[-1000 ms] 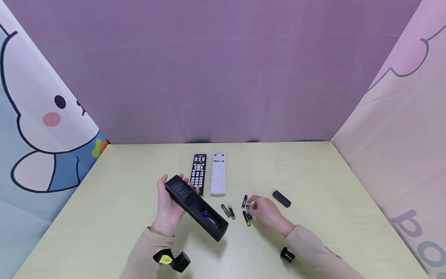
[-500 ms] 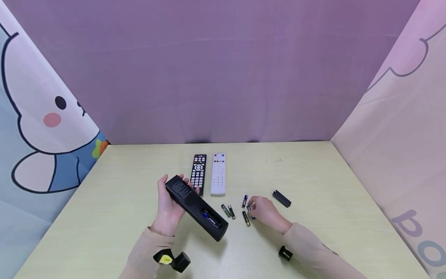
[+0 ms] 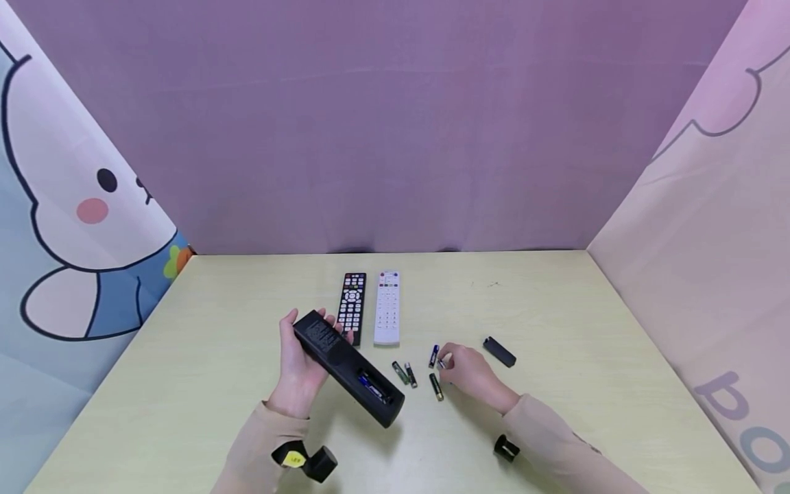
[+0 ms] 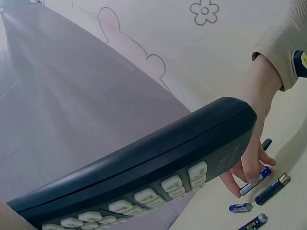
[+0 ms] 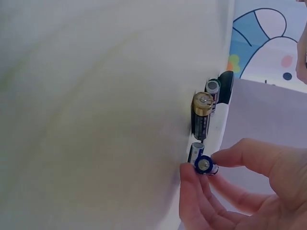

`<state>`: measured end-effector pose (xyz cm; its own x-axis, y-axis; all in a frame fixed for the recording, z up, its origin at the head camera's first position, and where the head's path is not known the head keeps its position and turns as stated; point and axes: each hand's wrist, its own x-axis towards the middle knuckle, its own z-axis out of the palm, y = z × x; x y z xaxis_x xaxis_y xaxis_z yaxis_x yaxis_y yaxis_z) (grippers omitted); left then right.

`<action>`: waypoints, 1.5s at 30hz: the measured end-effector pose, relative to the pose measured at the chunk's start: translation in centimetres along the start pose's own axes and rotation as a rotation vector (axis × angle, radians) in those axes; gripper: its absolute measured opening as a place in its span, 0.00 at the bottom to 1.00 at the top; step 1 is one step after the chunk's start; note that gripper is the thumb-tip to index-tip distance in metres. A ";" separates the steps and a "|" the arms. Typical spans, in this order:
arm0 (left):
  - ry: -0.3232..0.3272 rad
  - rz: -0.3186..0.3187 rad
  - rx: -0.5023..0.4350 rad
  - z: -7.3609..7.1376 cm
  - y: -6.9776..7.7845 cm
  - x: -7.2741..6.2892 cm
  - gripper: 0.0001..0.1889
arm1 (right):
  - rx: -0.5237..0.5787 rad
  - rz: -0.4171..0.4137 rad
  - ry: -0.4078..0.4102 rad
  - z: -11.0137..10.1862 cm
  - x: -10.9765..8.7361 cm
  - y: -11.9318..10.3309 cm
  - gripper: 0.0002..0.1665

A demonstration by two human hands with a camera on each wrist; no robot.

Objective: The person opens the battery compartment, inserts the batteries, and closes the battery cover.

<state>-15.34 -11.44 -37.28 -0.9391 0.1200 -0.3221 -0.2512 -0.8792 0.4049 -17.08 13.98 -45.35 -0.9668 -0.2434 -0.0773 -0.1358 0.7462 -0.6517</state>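
A black remote control [image 3: 333, 351] lies across my left hand [image 3: 296, 381], which grips its far end, back side up. Its battery compartment is uncovered, with a blue battery [image 3: 372, 386] inside. My right hand [image 3: 472, 376] pinches another blue battery [image 5: 204, 165] between thumb and fingers, low over the table. Beside those fingertips lie one more blue battery [image 3: 433, 356] and a dark battery with a gold end [image 3: 436, 387]. Two green-and-black batteries, one nearer the remote [image 3: 400, 372], lie side by side to the left of these.
A black remote with white buttons [image 3: 352, 302] and a white remote [image 3: 387, 309] lie at the back of the table [image 3: 247, 295]. A black battery cover [image 3: 499, 351] rests beyond my right hand. Printed and purple cloth walls [image 3: 395, 137] surround the table.
The blue battery at my right fingertips has come away from beside the gold-ended one and is now pinched in the hand. My left hand and the remote stay in place.
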 end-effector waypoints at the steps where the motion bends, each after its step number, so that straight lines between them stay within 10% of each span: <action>1: 0.003 0.001 0.000 0.0 0.0 0.0 0.21 | 0.005 -0.004 0.002 0.0 0.0 0.0 0.11; 28: 0.016 0.008 -0.003 0.0 -0.1 0.0 0.21 | 0.433 -0.140 -0.072 -1.8 -1.8 -2.4 0.20; 45: -0.001 0.006 0.014 0.2 -0.4 0.1 0.21 | 0.509 -0.200 -0.092 -2.4 -3.7 -5.3 0.22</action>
<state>-15.41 -10.96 -37.28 -0.9408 0.1154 -0.3187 -0.2490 -0.8732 0.4190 -13.33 12.39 -39.78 -0.9068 -0.4201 0.0345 -0.1710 0.2918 -0.9411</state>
